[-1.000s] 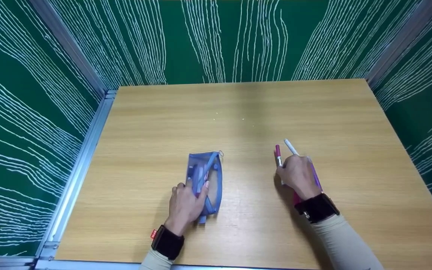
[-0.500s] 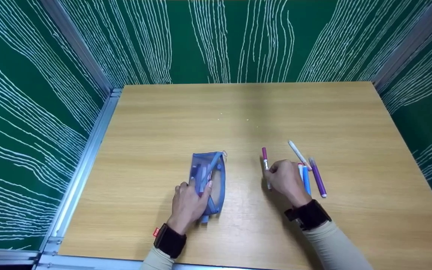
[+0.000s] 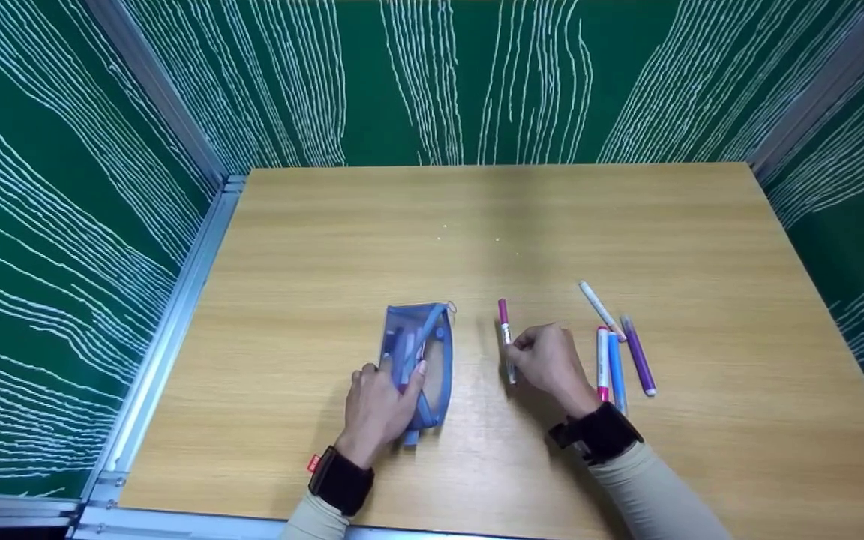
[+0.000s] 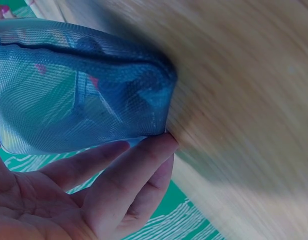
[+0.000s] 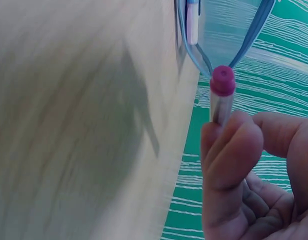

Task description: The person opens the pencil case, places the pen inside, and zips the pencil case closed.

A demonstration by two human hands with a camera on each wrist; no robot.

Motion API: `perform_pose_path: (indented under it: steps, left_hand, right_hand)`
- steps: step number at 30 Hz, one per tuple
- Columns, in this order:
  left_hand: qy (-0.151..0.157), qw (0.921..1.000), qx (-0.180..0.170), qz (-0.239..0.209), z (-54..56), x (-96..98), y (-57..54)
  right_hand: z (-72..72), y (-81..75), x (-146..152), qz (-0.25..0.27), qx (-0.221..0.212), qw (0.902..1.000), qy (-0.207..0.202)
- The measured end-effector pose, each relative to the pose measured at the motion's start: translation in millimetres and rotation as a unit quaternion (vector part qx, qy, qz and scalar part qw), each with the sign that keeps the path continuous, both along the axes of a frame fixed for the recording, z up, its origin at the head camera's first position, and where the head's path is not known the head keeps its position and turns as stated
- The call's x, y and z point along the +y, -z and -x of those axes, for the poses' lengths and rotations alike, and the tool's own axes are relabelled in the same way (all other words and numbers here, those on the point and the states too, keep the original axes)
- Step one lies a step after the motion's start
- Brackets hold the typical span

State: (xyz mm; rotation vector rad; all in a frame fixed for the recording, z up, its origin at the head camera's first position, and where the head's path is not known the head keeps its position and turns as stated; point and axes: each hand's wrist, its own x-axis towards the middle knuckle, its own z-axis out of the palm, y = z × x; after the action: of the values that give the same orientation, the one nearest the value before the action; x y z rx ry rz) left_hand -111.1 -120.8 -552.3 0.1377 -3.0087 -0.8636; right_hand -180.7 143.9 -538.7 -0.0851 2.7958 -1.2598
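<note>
A blue mesh pencil case (image 3: 445,375) lies on the table with several pens inside. My left hand (image 3: 374,411) grips its near left part, thumb over the top and fingers along the side. In the left wrist view those fingers are against the mesh wall of the case (image 4: 39,115). To the right of the case, my right hand (image 3: 552,360) pinches a slim white marker with a magenta cap (image 3: 504,315) between thumb and fingers. The right wrist view shows the marker's magenta end (image 5: 223,82) sticking out past the fingertips, with the case beyond.
Right of my right hand lie a white-and-pink marker (image 3: 603,360), a blue marker (image 3: 616,364), a purple marker (image 3: 637,356) and a pale marker (image 3: 598,306). Small white specks dot the wooden table (image 3: 327,240). Green walls with white lines (image 3: 372,90) surround it.
My right hand has moved left with the magenta-capped marker, toward the pencil case, uncovering the other markers. The left hand keeps its grip on the case.
</note>
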Motion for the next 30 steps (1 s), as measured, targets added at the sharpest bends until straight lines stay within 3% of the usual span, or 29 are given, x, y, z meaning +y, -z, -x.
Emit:
perform_pose_path:
  steps: [4,11,21,30]
  left_hand:
    - [-0.002,1.0,-0.001,-0.001,-0.5,0.4,-0.3]
    - [0.001,0.9996,0.029,-0.002,-1.1,1.6,0.6]
    - [-0.001,0.9996,0.029,0.002,-0.6,1.4,0.6]
    - [-0.004,0.9999,0.013,0.01,-0.1,1.0,1.5]
  right_hand:
    - [-0.5,2.4,-6.2,0.022,-0.023,0.9995,0.001]
    - [-2.8,5.6,-16.4,0.023,-0.022,0.9995,-0.003]
    - [-9.4,2.7,-35.3,0.068,-0.073,0.9949,-0.011]
    - [-14.2,3.3,-56.6,0.096,-0.086,0.991,-0.038]
